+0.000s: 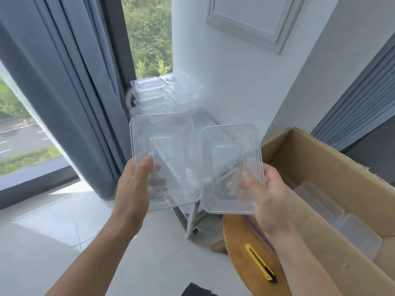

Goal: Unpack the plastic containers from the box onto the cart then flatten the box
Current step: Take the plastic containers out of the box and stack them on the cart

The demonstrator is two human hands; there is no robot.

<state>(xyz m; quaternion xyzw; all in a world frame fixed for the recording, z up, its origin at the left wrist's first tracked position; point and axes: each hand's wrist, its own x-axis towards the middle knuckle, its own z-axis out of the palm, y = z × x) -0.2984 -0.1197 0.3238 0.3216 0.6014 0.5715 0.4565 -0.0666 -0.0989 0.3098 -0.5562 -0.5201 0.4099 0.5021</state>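
Note:
My left hand (136,186) grips a clear rectangular plastic container (164,150) by its near left edge, thumb on top and fingers showing through underneath. My right hand (265,193) grips a second clear container (230,165) at its near right corner. Both are held side by side in the air above the cart (192,223), whose metal legs and a wheel show below them. Stacks of clear containers (164,92) stand on the cart's far end. The open cardboard box (324,171) sits at the right with more containers (342,223) inside.
A yellow utility knife (259,262) lies on the round wooden table (241,261) under the box. Blue curtains (70,86) and a window fill the left. A white wall stands behind the cart. White tiled floor (64,227) spreads at lower left.

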